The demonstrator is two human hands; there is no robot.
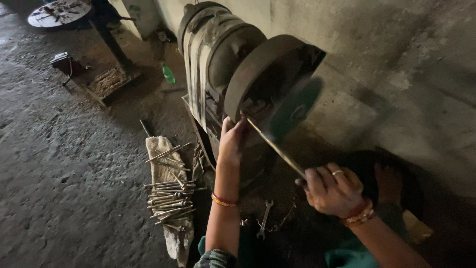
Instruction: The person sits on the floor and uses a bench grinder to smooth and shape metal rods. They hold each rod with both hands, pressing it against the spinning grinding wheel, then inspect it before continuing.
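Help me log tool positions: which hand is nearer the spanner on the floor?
Left. The left hand is up at the rod's tip, above the spanner; the right hand grips the rod's other end, farther to the spanner's right.

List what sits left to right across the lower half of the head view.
Pile of metal rods on a stone slab → left hand → spanner → right hand gripping a long metal rod.

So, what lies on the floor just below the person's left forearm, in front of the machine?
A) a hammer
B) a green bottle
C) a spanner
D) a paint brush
C: a spanner lies on the dark floor beside the left forearm, while the left hand and right hand hold a long metal rod against the grinding wheel.
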